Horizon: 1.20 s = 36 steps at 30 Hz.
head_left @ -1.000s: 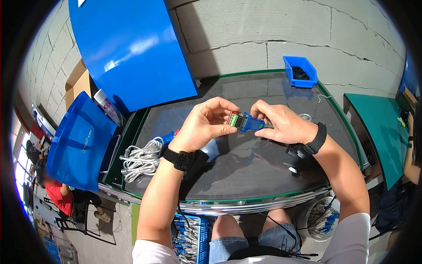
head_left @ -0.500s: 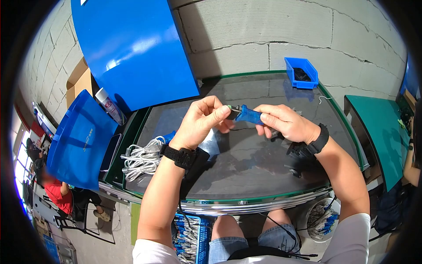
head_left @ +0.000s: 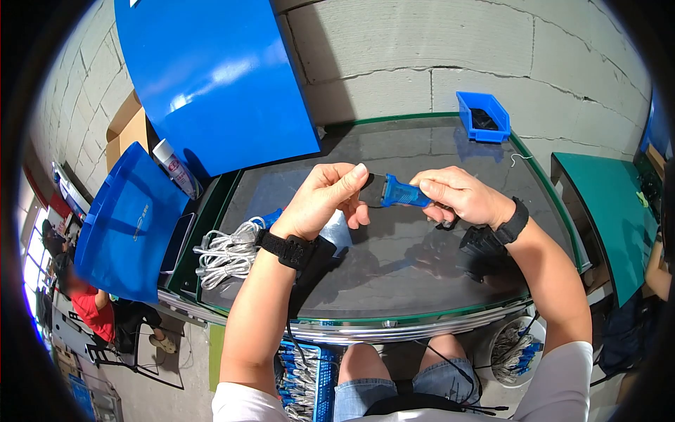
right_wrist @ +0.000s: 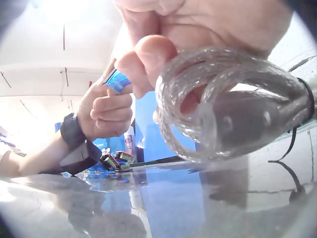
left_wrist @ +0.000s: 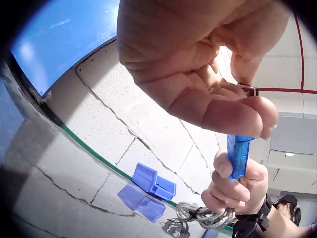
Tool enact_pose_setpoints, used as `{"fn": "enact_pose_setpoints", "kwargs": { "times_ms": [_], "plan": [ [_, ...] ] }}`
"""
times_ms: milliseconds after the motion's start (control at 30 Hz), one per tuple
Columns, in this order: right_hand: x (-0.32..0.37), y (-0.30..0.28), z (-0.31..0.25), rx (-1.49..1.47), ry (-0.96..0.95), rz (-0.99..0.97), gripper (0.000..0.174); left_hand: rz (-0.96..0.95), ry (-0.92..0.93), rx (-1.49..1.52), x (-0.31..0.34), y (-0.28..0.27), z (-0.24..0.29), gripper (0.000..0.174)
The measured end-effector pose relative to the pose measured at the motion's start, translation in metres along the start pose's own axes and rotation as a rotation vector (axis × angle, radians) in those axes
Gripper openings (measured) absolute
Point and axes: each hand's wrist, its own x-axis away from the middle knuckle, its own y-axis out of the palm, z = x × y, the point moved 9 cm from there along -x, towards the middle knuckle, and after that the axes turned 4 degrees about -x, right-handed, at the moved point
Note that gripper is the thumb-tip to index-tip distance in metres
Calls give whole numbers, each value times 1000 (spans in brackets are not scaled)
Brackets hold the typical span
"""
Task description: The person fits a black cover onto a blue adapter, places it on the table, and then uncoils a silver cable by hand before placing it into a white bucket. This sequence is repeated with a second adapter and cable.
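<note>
In the head view my left hand point(head_left: 320, 200) pinches a small dark piece between thumb and fingers; most of it is hidden. A green and dark edge of this terminal-block adapter point(left_wrist: 251, 92) shows past the fingers in the left wrist view. Facing it is the wide end of a translucent blue cable connector point(head_left: 404, 193). My right hand point(head_left: 464, 197) holds the connector's narrow end, thumb on top. From that hand hangs its coiled clear-sheathed cable point(right_wrist: 223, 99), bound by a black tie, with a grey plug among the loops.
Coiled grey cables point(head_left: 228, 253) lie at the table's left, near a spray can point(head_left: 176, 169). Small terminal blocks point(right_wrist: 119, 161) stand on the glossy tabletop. A blue bin point(head_left: 483, 119) sits at the back right. Below are a blue crate point(head_left: 327, 380) and white bucket point(head_left: 520, 352) of cables.
The left thumb has shifted over the adapter, covering its green face. The blue connector has turned and moved slightly right, and the right hand now grips farther back on it.
</note>
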Motion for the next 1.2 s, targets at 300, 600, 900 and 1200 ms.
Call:
{"fn": "enact_pose_setpoints", "kwargs": {
  "times_ms": [300, 600, 900, 1200],
  "plan": [
    [-3, 8, -4, -4, -103, -13, 23, -19, 192, 68, -2, -1, 13, 19],
    [2, -2, -32, 470, -417, 225, 31, -74, 246, 148, 1, 11, 26, 33],
    [9, 0, -44, 821, -488, 335, 37, -1, 113, 21, -5, 5, 8, 30],
    [11, -1, -48, 879, -494, 403, 37, 110, 119, 18, -5, -4, 9, 23]
  ]
}}
